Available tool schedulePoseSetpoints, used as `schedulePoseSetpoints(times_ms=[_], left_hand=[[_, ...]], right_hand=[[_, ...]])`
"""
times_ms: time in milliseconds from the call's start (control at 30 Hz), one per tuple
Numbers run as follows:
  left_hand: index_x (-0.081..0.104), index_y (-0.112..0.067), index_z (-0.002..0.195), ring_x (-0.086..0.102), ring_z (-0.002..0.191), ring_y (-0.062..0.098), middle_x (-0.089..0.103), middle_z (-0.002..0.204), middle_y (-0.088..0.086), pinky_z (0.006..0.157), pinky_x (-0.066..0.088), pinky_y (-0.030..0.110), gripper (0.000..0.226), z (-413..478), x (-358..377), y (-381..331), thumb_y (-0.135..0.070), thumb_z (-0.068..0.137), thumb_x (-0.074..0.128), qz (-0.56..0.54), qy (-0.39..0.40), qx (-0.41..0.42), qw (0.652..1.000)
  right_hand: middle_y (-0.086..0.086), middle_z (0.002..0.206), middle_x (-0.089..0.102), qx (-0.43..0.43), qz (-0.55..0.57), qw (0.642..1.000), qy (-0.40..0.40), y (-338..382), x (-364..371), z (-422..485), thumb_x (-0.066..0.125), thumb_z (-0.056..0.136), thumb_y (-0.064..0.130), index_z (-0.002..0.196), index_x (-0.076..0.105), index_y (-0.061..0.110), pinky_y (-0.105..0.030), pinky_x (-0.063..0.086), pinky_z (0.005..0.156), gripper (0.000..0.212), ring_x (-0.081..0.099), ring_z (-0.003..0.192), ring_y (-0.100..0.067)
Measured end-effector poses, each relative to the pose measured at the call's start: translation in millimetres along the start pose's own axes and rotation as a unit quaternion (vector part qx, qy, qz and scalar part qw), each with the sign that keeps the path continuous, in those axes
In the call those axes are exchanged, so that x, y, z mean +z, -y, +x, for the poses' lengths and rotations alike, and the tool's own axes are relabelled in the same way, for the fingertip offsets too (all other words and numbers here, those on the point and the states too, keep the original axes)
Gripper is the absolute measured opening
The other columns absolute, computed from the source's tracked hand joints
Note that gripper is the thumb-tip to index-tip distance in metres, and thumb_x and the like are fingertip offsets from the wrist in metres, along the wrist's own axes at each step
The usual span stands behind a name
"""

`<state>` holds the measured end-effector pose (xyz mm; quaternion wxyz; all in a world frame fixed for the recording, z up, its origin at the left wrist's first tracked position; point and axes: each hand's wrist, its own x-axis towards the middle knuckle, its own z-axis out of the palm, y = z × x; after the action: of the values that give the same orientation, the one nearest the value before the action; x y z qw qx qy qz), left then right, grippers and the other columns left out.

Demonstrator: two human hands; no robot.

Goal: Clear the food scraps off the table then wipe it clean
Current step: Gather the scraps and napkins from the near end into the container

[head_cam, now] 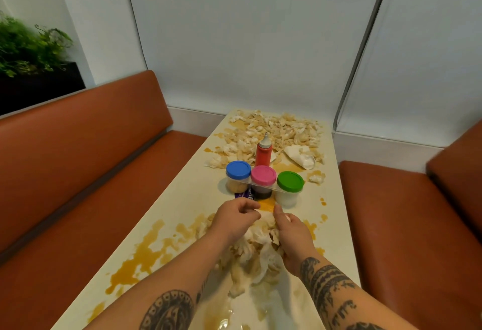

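From the head view we see the left hand [236, 221] and the right hand [292, 233], fingers curled, gripping a soggy heap of food scraps [257, 251] on the stained counter [187, 199]. Loose scraps [276, 131] cover the counter's far end, behind three lidded jars [263, 176].

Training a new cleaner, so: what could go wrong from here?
The left hand and right hand grip the scrap pile just before the pink-lidded jar; a forward sweep could topple it or the red squeeze bottle. Dragging the pile through the orange spill could smear sauce toward the bench seat.
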<state>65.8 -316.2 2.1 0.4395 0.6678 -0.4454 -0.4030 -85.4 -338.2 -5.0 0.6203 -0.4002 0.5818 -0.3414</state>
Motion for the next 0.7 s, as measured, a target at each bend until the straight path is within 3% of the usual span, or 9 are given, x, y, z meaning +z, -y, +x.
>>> schedulePoseSetpoints(times_ms=[100, 233, 300, 400, 467, 533, 700], left_hand=[[0.075, -0.025, 0.102, 0.068, 0.093, 0.012, 0.074, 0.099, -0.007, 0.087, 0.056, 0.031, 0.015, -11, -2, 8, -0.016, 0.091, 0.070, 0.025, -0.028, -0.019, 0.999], [0.072, -0.027, 0.105, 0.065, 0.092, 0.009, 0.071, 0.104, -0.009, 0.073, 0.049, 0.024, 0.015, -27, -2, 13, -0.019, 0.096, 0.063, 0.093, -0.049, -0.020, 0.994], [0.070, -0.031, 0.101, 0.065, 0.088, 0.011, 0.070, 0.101, -0.010, 0.069, 0.051, 0.025, 0.016, -34, 5, 14, -0.020, 0.096, 0.059, 0.130, -0.055, -0.028, 0.990], [0.068, -0.033, 0.101, 0.064, 0.091, 0.010, 0.069, 0.104, -0.010, 0.077, 0.054, 0.028, 0.017, -34, 21, 11, -0.021, 0.096, 0.058, 0.170, -0.053, -0.037, 0.983], [0.069, -0.029, 0.108, 0.062, 0.093, 0.009, 0.067, 0.106, -0.009, 0.078, 0.051, 0.026, 0.018, -30, 38, 9, -0.020, 0.097, 0.057, 0.181, -0.055, -0.043, 0.981], [0.069, -0.028, 0.111, 0.061, 0.091, 0.008, 0.066, 0.106, -0.008, 0.076, 0.049, 0.025, 0.021, -27, 56, 2, -0.019, 0.097, 0.056, 0.190, -0.075, -0.061, 0.977], [0.067, -0.030, 0.104, 0.062, 0.097, 0.015, 0.067, 0.107, -0.006, 0.082, 0.051, 0.028, 0.019, -36, 86, -7, -0.016, 0.095, 0.057, 0.187, -0.124, -0.123, 0.967]], right_hand=[[-0.008, 0.103, 0.073, -0.008, 0.011, 0.999, -0.036, 5, -20, -15, 0.057, 0.094, 0.060, 0.108, 0.066, 0.018, -0.034, 0.058, 0.065, 0.045, 0.070, 0.090, -0.024], [-0.010, 0.101, 0.071, -0.029, -0.001, 0.998, -0.056, 12, -43, -31, 0.058, 0.094, 0.060, 0.116, 0.065, 0.017, -0.025, 0.044, 0.045, 0.049, 0.060, 0.071, -0.020], [-0.011, 0.094, 0.073, -0.039, -0.010, 0.997, -0.060, 16, -56, -34, 0.060, 0.094, 0.058, 0.112, 0.066, 0.017, -0.026, 0.041, 0.046, 0.045, 0.059, 0.066, -0.021], [-0.008, 0.087, 0.076, -0.057, -0.017, 0.998, -0.037, 24, -74, -33, 0.062, 0.096, 0.048, 0.106, 0.066, 0.017, -0.028, 0.045, 0.051, 0.033, 0.071, 0.072, -0.027], [-0.008, 0.094, 0.076, -0.059, -0.020, 0.998, -0.011, 30, -89, -27, 0.064, 0.097, 0.040, 0.106, 0.065, 0.017, -0.030, 0.051, 0.058, 0.025, 0.077, 0.080, -0.024], [-0.008, 0.098, 0.074, -0.063, -0.036, 0.997, 0.017, 37, -108, -19, 0.065, 0.098, 0.035, 0.104, 0.067, 0.018, -0.031, 0.053, 0.060, 0.018, 0.077, 0.076, -0.019], [-0.008, 0.094, 0.074, -0.067, -0.077, 0.993, 0.065, 57, -151, -8, 0.068, 0.095, 0.034, 0.098, 0.069, 0.019, -0.034, 0.046, 0.059, 0.015, 0.075, 0.069, -0.017]])
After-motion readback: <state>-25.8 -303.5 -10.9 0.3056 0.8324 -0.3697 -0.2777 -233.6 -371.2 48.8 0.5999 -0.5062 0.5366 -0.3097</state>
